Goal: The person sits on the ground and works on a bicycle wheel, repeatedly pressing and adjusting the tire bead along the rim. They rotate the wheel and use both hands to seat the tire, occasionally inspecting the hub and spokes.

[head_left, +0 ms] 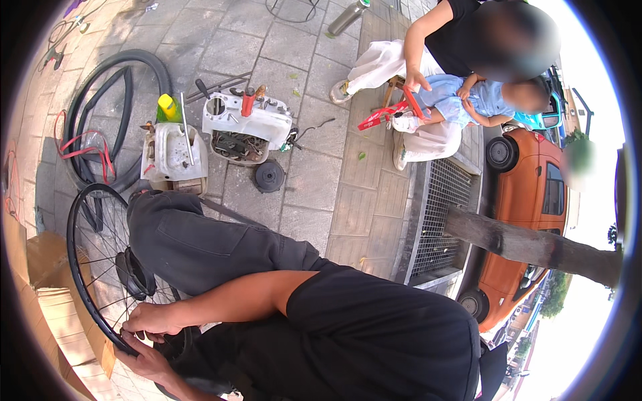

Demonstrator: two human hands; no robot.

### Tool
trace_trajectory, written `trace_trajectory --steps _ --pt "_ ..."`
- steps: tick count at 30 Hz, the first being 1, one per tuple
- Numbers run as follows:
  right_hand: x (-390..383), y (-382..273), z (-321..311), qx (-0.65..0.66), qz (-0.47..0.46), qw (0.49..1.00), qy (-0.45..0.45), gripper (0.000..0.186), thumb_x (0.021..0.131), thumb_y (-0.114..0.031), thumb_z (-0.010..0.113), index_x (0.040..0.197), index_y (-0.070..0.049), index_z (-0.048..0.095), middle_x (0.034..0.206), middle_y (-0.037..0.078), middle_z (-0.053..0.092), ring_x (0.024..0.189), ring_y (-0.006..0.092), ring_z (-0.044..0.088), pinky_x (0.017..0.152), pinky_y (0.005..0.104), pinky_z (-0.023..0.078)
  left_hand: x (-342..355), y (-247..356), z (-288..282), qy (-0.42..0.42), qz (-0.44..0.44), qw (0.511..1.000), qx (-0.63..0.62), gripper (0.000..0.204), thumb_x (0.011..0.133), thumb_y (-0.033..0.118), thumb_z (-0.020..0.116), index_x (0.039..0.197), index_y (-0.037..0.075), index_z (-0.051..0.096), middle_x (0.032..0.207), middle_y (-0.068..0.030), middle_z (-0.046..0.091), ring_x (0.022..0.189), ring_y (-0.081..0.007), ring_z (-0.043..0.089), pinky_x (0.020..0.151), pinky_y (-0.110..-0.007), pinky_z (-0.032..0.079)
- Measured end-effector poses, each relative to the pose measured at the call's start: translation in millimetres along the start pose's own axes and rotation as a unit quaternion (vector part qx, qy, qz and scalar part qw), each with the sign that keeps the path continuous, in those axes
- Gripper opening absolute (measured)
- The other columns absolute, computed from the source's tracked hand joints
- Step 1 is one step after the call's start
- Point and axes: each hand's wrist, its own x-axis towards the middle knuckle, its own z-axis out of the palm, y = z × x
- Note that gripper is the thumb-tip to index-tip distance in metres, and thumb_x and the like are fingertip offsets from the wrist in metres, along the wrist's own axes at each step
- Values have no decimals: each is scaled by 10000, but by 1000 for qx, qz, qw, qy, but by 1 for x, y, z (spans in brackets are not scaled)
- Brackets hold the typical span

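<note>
A black-rimmed bicycle wheel with thin spokes stands at the lower left, beside a knee in grey trousers. My left hand grips the rim near its bottom, with the thumb lying along it. Just above, my right hand is closed in a pinch against the same stretch of rim. Whatever its fingertips pinch is too small to make out. A dark rounded part shows across the spokes between wheel and knee. My right forearm stretches leftward from a black sleeve.
Black tyres and a red strap lie far left. Cut-open white containers hold tools and a yellow bottle. A black round part lies nearby. Cardboard borders the wheel. Two people sit near a tree trunk.
</note>
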Motion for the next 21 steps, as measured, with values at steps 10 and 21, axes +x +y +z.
trace_trajectory --steps 10,21 --pt "14 -26 14 70 98 990 80 282 1013 -300 639 871 -58 672 635 26 560 424 117 439 378 309 288 8 14 -6 2 205 976 -80 525 814 58 731 1316 -36 610 1081 -197 638 947 -355 625 859 -434 525" --pt "15 -7 5 7 102 993 59 378 979 -386 703 825 -50 620 634 42 513 459 176 468 430 365 382 -11 -6 -6 51 127 991 4 374 936 262 827 1154 -6 683 952 -170 732 871 -276 707 818 -379 565"
